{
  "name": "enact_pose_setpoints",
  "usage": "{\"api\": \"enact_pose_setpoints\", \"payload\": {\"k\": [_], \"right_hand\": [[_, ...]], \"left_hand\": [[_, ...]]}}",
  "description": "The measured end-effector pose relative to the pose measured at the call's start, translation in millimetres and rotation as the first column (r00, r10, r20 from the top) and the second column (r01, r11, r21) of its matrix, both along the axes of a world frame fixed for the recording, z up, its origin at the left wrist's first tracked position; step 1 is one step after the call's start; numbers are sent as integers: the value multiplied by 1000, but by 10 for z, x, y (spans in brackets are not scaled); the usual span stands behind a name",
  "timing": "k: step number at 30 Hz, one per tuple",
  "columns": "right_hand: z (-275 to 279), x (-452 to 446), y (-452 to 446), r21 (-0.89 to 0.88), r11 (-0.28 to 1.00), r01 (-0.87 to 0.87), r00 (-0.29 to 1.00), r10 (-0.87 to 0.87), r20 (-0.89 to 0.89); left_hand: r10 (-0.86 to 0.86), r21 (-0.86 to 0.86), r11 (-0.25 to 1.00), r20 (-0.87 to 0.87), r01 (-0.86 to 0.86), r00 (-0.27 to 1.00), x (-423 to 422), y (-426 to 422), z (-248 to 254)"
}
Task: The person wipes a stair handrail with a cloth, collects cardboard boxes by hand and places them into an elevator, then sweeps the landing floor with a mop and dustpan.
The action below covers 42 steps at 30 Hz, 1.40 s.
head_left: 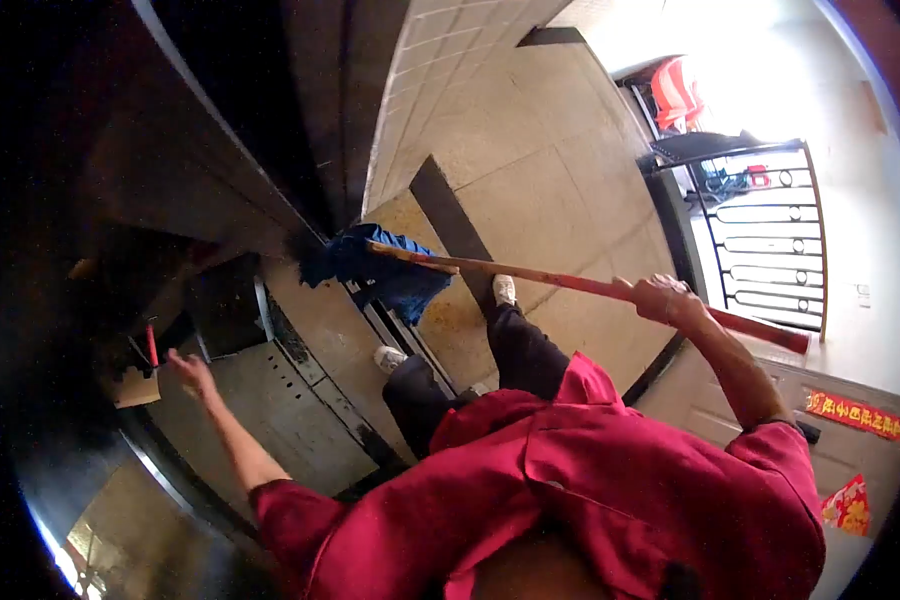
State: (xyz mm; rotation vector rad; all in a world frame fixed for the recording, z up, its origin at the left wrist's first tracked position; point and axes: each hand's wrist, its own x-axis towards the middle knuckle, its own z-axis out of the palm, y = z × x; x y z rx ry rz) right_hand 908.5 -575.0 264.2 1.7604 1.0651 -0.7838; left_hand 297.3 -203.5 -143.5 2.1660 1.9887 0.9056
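Note:
The long reddish wooden handle (545, 275) of a mop runs across the middle of the view, with my right hand (665, 302) wrapped round it near its thick red end. At the handle's far end, the blue cloth head (395, 270) rests low by a door track and a dark door edge. My left hand (192, 375) is stretched out to the left, away from the mop, near a small red-handled object (152, 345) and a cardboard piece (135, 388). Its fingers are small and dim, so their exact pose is unclear.
My shoes (505, 290) stand either side of the door track. A dark box-like object (228, 305) lies at the left. A metal railing (770, 240) stands at the right, with a red chair-like item (676, 95) beyond. Red paper decorations (855, 415) hang on a pale door.

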Motion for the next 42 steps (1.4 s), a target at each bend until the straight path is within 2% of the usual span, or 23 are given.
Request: {"api": "enact_pose_setpoints", "payload": {"k": [3, 4, 5, 6, 8, 9, 12, 14, 16, 18, 19, 21, 22, 23, 24, 26, 28, 29, 30, 32, 35, 37, 42], "right_hand": [[-123, 237, 4, 95, 991, -99, 995, 100, -7], [-119, 309, 73, 96, 991, -91, 993, 97, -60], [-136, 411, 95, 122, 984, -129, 987, 140, -81], [-147, 522, 93, 150, 975, -165, 979, 180, -95], [-177, 743, 60, 266, 942, -206, 958, 249, -141], [-195, 877, 53, 366, 897, -247, 930, 325, -171], [-405, 1229, 69, 455, 847, -276, 915, 376, -144], [-707, 1434, 124, 515, 808, -287, 896, 416, -153], [-656, 1436, 305, 539, 785, -305, 862, 468, -195], [-579, 1474, 27, 852, 451, -267, 603, 767, -217], [-355, 1570, -115, 858, 503, -103, 560, 743, -368], [-85, 1890, -401, 839, 540, 65, 492, 715, -498], [-58, 2125, -581, 764, 541, 352, 526, 561, -639], [-47, 2333, -673, 640, 467, 610, 498, 401, -768], [295, 2615, -610, 575, 351, 739, 396, 465, -792], [329, 2992, -697, 747, 238, 621, 548, 548, -631], [437, 3279, -670, 577, 217, 788, 259, 732, -630], [540, 3407, -626, 462, 417, 783, 47, 701, -712], [574, 3452, -615, 348, 316, 883, 15, 722, -692], [717, 3653, -670, -46, 351, 935, -245, 546, -801], [729, 4099, -565, 41, 170, 985, -83, 661, -746], [774, 4530, -458, -21, 264, 964, -171, 562, -809], [793, 5566, -131, 8, -56, 998, 39, 591, -805]], "left_hand": [[-86, -311, 942, 153, 130, 984, 1248, -997, 354], [56, -664, 746, -21, -55, 998, 1990, -1354, 1017], [-18, -719, 655, 295, 234, 955, 2202, -1728, 766], [-245, -685, 638, 253, 352, 936, 2584, -2045, 461], [-406, -568, 531, 481, 629, 777, 3588, -2625, 1228], [-545, -397, 525, 522, 752, 656, 3991, -2875, 1042], [-666, -213, 471, 550, 856, 503, 5265, -3195, 1690], [-707, -146, 543, 452, 827, 544, 5997, -3337, 1870], [-591, -37, 651, 601, 758, 537, 6510, -3275, 1786], [-530, -201, 582, 641, 788, 555, 6768, -3086, 1461], [-561, -197, 586, 602, 786, 569, 6820, -3023, 1486], [-593, -222, 635, 474, 740, 651, 6923, -2983, 1530], [-596, -303, 599, 449, 741, 665, 6934, -2961, 1631], [-561, -360, 556, 503, 749, 658, 6891, -2976, 1570], [-643, -293, 535, 468, 793, 607, 6914, -2994, 1576], [-566, -345, 456, 599, 820, 567, 6917, -3158, 1313], [-638, -292, 433, 569, 853, 519, 7043, -3326, 1161], [-561, -354, 444, 606, 823, 564, 7168, -3335, 1392], [-543, -398, 327, 663, 857, 515, 7130, -3253, 1205], [-672, -325, 341, 571, 882, 471, 7574, -3189, 1962], [-712, -351, 240, 571, 905, 410, 8065, -3092, 2117], [-700, -413, 223, 562, 883, 440, 8223, -3024, 2031], [-720, -387, 176, 576, 905, 386, 9292, -2723, 2074]]}}
